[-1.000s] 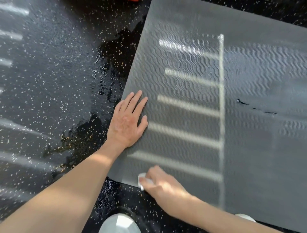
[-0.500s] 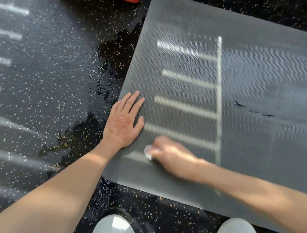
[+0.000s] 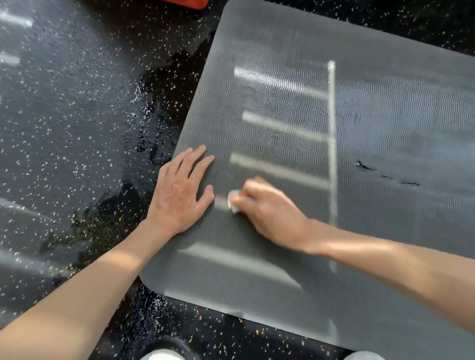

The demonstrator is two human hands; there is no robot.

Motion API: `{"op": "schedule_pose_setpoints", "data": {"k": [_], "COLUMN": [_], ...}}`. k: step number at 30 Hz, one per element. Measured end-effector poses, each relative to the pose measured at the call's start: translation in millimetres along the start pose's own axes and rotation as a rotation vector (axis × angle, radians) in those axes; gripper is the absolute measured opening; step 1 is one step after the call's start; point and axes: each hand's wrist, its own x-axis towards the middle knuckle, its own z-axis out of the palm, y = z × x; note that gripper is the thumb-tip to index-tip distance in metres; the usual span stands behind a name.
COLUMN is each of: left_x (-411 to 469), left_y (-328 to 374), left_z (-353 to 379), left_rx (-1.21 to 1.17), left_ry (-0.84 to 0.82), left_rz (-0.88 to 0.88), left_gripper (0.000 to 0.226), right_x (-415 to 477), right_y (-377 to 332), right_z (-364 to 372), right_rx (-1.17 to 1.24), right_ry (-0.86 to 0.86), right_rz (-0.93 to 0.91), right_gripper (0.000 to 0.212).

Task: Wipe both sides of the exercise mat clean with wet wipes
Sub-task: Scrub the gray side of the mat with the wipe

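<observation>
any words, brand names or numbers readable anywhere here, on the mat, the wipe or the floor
None: no readable text anywhere.
Mat: only a wavy ribbed texture, pale bars of light and a small tear; no logo.
Wipe: plain white, blurred, under the right hand.
Floor: speckles only.
Orange object at the top edge: mostly cut off, no print visible.

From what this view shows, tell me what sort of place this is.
Probably a gym or home workout room. The floor is black speckled rubber, the kind laid in gyms, and a grey ribbed exercise mat lies on it. Stripes of sunlight across both suggest a slatted window nearby, so likely indoors.
</observation>
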Motion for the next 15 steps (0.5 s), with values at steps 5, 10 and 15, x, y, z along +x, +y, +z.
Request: {"op": "schedule_pose_setpoints", "data": {"k": [5,10,15], "left_x": [47.9,134.0,158.7], "left_y": [3.7,9.9,10.1], "left_z": [-2.8,0.0,13.3], "left_rx": [-0.017,0.022,0.064], "left_ry": [0.059,0.027,0.042], "left_rz": [-0.019,-0.074,-0.124], "left_gripper": [0.049,0.056,0.056], "right_x": [27.1,15.7,41.4], "right_y": [26.7,17.1,49.5], "right_z": [-20.3,-0.4,-21.9], "right_rx": [-0.054,-0.063,-0.103], "right_ry": [0.011,0.0,0.13], "right_rz": [0.001,-0.038,0.041], "right_gripper": [0.012,0.03,0.015]}}
